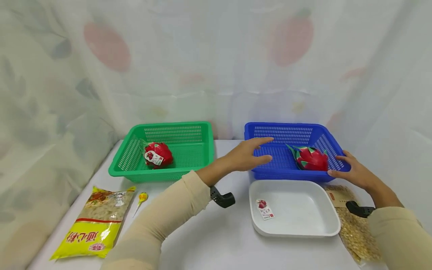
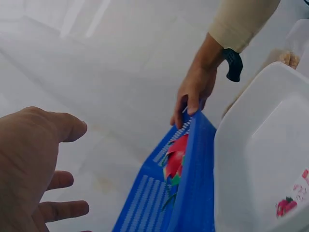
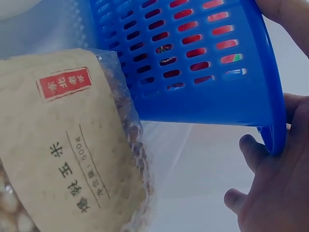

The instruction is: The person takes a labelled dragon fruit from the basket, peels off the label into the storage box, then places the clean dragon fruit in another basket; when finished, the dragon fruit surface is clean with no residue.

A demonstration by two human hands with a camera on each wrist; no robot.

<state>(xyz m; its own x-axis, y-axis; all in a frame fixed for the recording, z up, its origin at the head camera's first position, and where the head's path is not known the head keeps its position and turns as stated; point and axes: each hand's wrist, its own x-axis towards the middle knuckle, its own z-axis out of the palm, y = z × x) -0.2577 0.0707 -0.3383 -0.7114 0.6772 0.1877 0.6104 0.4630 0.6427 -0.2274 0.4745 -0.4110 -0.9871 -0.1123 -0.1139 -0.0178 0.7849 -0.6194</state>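
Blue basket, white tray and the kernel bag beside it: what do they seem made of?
Blue basket: likely molded plastic, smooth with slight sheen, judging by its slotted walls.
White tray: smooth, glossy, rounded; probably plastic, though enamel is possible.
Kernel bag: apparently clear plastic film, crinkled and see-through at the edges; its matte beige label looks like paper.

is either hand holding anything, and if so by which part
The right hand grips the blue plastic basket by the rim at its right end; the left hand holds nothing.
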